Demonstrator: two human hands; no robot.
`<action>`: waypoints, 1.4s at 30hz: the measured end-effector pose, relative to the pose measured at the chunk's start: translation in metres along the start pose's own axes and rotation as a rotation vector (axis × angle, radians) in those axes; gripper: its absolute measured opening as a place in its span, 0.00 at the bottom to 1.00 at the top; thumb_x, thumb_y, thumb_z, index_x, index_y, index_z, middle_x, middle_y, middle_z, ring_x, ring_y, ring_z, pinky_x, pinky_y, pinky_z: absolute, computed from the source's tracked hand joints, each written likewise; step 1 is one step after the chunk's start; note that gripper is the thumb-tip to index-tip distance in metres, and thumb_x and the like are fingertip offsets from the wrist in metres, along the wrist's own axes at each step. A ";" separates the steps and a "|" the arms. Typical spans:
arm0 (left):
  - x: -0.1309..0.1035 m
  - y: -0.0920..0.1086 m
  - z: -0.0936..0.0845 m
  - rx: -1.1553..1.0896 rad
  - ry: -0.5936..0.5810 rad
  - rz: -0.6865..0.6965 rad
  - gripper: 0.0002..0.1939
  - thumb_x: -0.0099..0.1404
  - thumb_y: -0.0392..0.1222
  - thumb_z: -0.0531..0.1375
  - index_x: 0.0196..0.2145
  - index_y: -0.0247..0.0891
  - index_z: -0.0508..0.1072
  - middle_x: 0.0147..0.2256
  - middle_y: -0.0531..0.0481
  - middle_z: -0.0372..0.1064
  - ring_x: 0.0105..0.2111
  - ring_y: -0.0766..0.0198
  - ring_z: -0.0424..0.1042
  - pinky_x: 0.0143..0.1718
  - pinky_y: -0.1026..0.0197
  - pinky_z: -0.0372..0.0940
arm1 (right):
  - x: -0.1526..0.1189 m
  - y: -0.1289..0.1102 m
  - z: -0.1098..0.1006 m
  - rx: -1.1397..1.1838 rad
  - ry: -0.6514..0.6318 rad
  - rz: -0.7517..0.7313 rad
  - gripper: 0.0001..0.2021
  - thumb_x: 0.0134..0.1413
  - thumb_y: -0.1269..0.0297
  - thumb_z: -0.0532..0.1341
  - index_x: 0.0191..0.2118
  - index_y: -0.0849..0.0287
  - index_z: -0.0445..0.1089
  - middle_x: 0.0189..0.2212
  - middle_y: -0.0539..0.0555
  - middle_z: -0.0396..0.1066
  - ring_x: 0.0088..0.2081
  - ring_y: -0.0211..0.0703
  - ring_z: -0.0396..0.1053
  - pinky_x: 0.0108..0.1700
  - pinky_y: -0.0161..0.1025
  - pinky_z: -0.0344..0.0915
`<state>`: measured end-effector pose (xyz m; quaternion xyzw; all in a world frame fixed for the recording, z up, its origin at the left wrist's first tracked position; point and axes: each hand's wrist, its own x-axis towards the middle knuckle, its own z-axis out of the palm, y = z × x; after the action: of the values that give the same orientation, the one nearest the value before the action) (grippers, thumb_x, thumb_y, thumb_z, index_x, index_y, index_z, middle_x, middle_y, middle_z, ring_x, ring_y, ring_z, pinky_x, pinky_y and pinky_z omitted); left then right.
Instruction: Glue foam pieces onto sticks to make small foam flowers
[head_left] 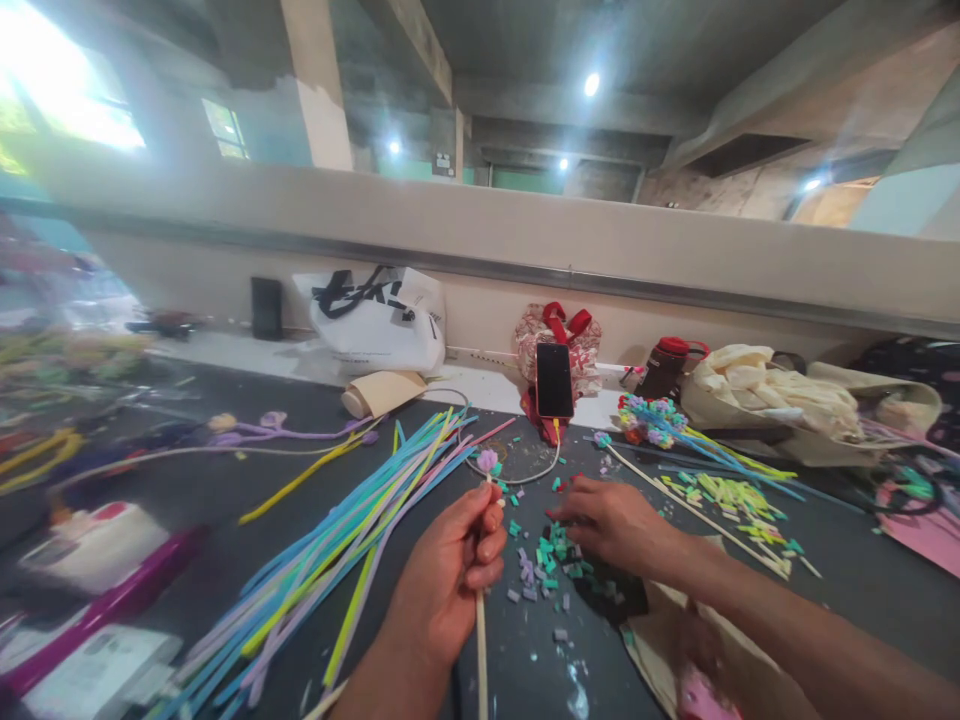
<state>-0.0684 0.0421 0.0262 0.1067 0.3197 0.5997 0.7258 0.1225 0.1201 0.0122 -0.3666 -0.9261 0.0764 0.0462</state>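
My left hand (454,565) is closed round a thin pale stem (482,650), held upright in front of me. A small lilac cluster, like a flower head (487,460), tops the stem just above my thumb. To the right, my right hand (611,515) reaches palm down over a scatter of short teal pieces (553,545), its fingers bent and somewhat apart. Its fingertips are close to these bits; the thumb is largely hidden. Short lilac pieces (527,570) lie nearby on the dark tabletop (540,670).
Long coloured stems (360,520) lie left of my left hand. Yellow-green pieces (731,500) and a finished-looking flower bunch (652,418) are at right. A phone (554,380) leans at the back with a cable. A white bag (375,320) stands by the wall.
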 end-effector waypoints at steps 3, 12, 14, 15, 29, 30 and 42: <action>0.000 -0.003 0.001 0.024 0.009 -0.006 0.07 0.61 0.35 0.51 0.27 0.31 0.66 0.17 0.58 0.55 0.11 0.80 0.49 0.07 0.78 0.43 | 0.006 -0.004 0.004 0.063 -0.002 -0.001 0.12 0.43 0.72 0.57 0.37 0.55 0.70 0.35 0.51 0.67 0.35 0.40 0.66 0.35 0.32 0.57; -0.001 -0.006 -0.001 0.045 0.002 0.006 0.07 0.60 0.35 0.52 0.27 0.31 0.66 0.18 0.57 0.56 0.11 0.80 0.50 0.07 0.77 0.44 | 0.005 0.004 -0.003 0.411 0.031 0.158 0.07 0.49 0.65 0.55 0.29 0.62 0.67 0.19 0.46 0.64 0.20 0.33 0.61 0.22 0.27 0.56; -0.001 -0.007 0.000 0.049 0.000 0.000 0.07 0.60 0.35 0.52 0.26 0.31 0.66 0.18 0.57 0.56 0.11 0.80 0.50 0.07 0.77 0.43 | 0.000 0.002 -0.004 0.490 -0.022 0.158 0.10 0.52 0.64 0.52 0.29 0.62 0.68 0.19 0.47 0.66 0.19 0.32 0.62 0.20 0.27 0.57; -0.001 -0.008 -0.001 0.052 -0.002 -0.004 0.07 0.60 0.35 0.52 0.27 0.31 0.66 0.18 0.58 0.56 0.11 0.80 0.50 0.07 0.77 0.43 | -0.003 0.001 -0.005 0.519 -0.046 0.151 0.12 0.53 0.64 0.51 0.28 0.62 0.69 0.19 0.47 0.66 0.18 0.32 0.62 0.20 0.27 0.58; -0.001 -0.011 0.001 0.088 -0.004 -0.015 0.06 0.59 0.35 0.52 0.28 0.32 0.66 0.18 0.57 0.57 0.12 0.80 0.50 0.08 0.77 0.43 | -0.013 0.008 -0.003 0.237 0.018 0.062 0.10 0.47 0.71 0.54 0.31 0.59 0.72 0.27 0.52 0.71 0.31 0.40 0.67 0.33 0.32 0.59; -0.001 -0.011 0.000 0.088 -0.005 -0.013 0.06 0.59 0.35 0.52 0.28 0.32 0.66 0.18 0.57 0.57 0.12 0.80 0.50 0.08 0.76 0.43 | -0.014 0.005 -0.001 0.206 0.010 0.040 0.10 0.46 0.72 0.55 0.32 0.58 0.73 0.29 0.52 0.71 0.34 0.41 0.67 0.35 0.33 0.58; 0.001 -0.015 0.003 0.129 -0.012 -0.034 0.04 0.57 0.35 0.54 0.26 0.32 0.67 0.17 0.58 0.57 0.11 0.80 0.49 0.08 0.77 0.42 | -0.005 0.009 0.002 -0.042 0.001 0.026 0.10 0.50 0.72 0.52 0.31 0.58 0.71 0.29 0.53 0.71 0.33 0.41 0.67 0.33 0.33 0.57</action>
<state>-0.0543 0.0397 0.0202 0.1512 0.3551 0.5650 0.7292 0.1316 0.1233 0.0081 -0.3797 -0.9226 0.0576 0.0378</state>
